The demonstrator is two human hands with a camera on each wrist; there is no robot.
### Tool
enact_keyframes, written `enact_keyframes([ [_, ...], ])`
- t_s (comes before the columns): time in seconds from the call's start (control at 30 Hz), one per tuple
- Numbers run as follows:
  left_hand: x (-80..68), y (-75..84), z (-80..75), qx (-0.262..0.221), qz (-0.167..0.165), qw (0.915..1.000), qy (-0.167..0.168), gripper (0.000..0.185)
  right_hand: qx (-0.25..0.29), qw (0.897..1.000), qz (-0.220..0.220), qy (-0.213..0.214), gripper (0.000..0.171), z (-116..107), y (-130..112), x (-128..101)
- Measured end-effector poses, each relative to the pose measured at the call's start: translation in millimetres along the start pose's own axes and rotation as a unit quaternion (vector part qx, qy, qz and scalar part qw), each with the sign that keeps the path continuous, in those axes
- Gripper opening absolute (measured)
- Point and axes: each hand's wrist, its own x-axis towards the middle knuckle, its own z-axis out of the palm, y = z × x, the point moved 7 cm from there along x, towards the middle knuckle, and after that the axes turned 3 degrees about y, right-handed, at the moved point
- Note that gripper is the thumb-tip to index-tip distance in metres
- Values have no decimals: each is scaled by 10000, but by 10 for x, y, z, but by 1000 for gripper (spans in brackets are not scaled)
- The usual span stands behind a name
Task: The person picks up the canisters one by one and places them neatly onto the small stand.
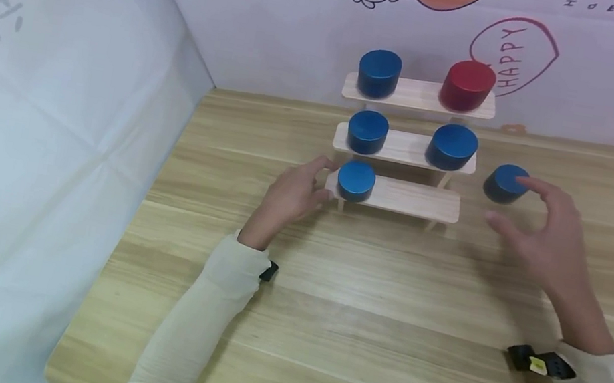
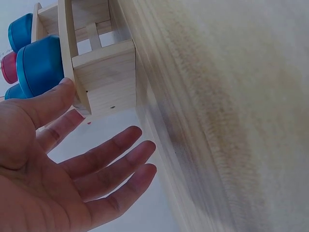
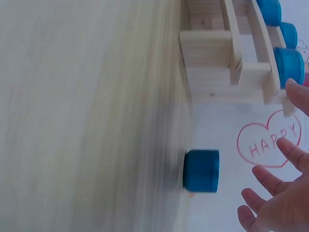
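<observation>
A three-tier wooden rack [image 1: 415, 199] stands on the table. My left hand [image 1: 296, 191] is at the left end of its lowest board, pinching the end between thumb and index finger; the other fingers [image 2: 113, 159] spread loosely below. Beside them, a blue canister [image 1: 356, 181] sits on that board. My right hand [image 1: 549, 239], thumb and fingers spread, hovers by another blue canister [image 1: 504, 185] upright on the table right of the rack. The index fingertip overlaps this canister's top in the head view; the right wrist view shows the hand apart from the canister [image 3: 202, 171].
Two blue canisters [image 1: 367, 132] [image 1: 452, 148] sit on the middle board. The top board holds a blue canister [image 1: 378, 75] at left and a red canister [image 1: 467, 87] at right. A printed white cloth [image 1: 285, 32] hangs behind the wooden table [image 1: 354, 348].
</observation>
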Motion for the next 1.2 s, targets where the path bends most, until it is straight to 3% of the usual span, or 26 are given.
enact_keyframes([
  [0.33, 38, 38, -38, 43, 88, 9999, 27, 49, -260, 9994, -208, -13, 80, -292, 201, 99],
  [0.53, 43, 20, -45, -41, 49, 10000, 19, 49, -435, 9990, -36, -67, 84, -430, 313, 170],
  [0.83, -28, -46, -15, -172, -22, 9998, 20, 47, -595, 9960, 283, -607, 95, -427, 593, 242],
  [1.2, -1, -30, 13, -264, 23, 9996, 26, 46, -450, 9928, 167, -1098, 102, -367, 774, 483],
])
